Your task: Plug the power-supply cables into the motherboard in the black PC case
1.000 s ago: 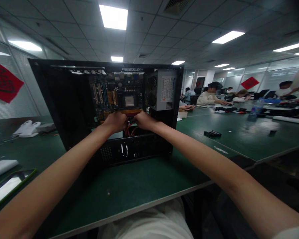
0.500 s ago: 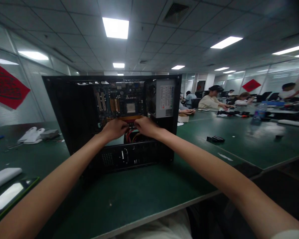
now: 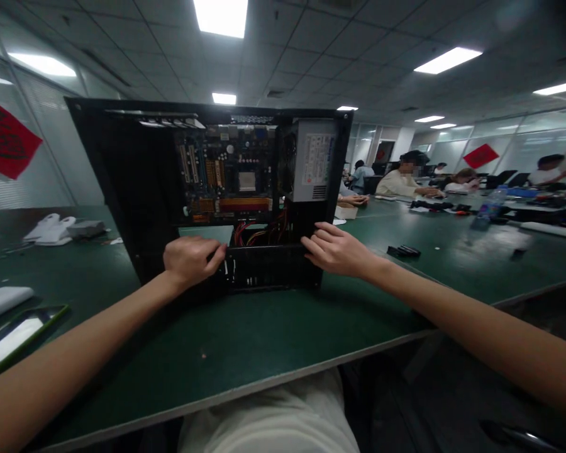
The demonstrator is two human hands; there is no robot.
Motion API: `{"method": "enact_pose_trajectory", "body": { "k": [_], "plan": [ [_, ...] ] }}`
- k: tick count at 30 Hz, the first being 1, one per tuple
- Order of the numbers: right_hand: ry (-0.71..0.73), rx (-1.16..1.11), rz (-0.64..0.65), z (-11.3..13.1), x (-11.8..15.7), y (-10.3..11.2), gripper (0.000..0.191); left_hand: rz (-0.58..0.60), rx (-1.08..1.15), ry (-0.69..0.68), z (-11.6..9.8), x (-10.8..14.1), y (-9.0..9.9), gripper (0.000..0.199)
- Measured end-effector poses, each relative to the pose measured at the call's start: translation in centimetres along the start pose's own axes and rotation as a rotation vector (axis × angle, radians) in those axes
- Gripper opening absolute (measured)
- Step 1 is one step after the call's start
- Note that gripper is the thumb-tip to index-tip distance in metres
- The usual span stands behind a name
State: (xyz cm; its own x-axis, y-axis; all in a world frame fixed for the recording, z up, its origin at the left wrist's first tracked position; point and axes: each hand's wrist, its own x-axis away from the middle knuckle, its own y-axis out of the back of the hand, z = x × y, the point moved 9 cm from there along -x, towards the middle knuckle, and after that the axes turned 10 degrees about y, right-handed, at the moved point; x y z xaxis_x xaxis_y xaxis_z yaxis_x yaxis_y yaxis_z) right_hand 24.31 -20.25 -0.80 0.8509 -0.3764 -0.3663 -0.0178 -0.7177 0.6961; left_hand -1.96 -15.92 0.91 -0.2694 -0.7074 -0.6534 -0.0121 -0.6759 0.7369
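An open black computer case (image 3: 127,182) stands on the green table (image 3: 245,340). Inside it show a motherboard (image 3: 226,167), a grey power supply (image 3: 315,160) at the upper right and red and yellow cables (image 3: 259,235) low in the middle. My left hand (image 3: 193,259) is wrapped over the case's near lower rail, its fingers closed. On the right end of that rail rests my right hand (image 3: 332,249), fingers apart, with nothing seen in it.
White plastic bags (image 3: 51,228) and a grey box (image 3: 85,229) lie to the left, nearer a green-edged tablet (image 3: 21,333). At right are black pieces (image 3: 404,251), a bottle (image 3: 491,207) and a small carton (image 3: 346,211). Several people sit farther back.
Both hands have come away from the red-and-yellow slot area, down and apart, onto the near rail. The slots and cables are now uncovered. The view has tilted downward.
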Motion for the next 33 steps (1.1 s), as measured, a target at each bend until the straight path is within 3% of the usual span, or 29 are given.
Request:
{"method": "enact_pose_trajectory", "body": {
  "k": [5,8,15,27,30,33],
  "plan": [
    [-0.008,-0.011,-0.144,1.0,-3.5,-1.8,0.041,-0.011,0.022,0.228,4.5,-3.1,-3.2,0.063],
    [0.014,-0.031,-0.188,1.6,-5.3,-2.4,0.043,-0.032,0.027,0.28,6.2,-4.2,-4.3,0.062],
    [-0.06,-0.047,-0.143,2.0,-7.2,-2.1,0.042,-0.05,0.067,0.397,8.1,-5.1,-5.0,0.063],
    [-0.097,0.01,-0.184,5.0,-14.0,-1.8,0.043,-0.015,0.248,0.629,14.2,-7.6,-6.9,0.065],
    [-0.093,0.038,-0.213,5.6,-15.5,-1.9,0.045,0.002,0.273,0.637,14.5,-8.1,-7.0,0.06],
    [-0.083,0.029,-0.22,6.0,-17.6,-2.6,0.047,0.076,0.299,0.543,12.9,-8.8,-7.7,0.062]
  ]
}}
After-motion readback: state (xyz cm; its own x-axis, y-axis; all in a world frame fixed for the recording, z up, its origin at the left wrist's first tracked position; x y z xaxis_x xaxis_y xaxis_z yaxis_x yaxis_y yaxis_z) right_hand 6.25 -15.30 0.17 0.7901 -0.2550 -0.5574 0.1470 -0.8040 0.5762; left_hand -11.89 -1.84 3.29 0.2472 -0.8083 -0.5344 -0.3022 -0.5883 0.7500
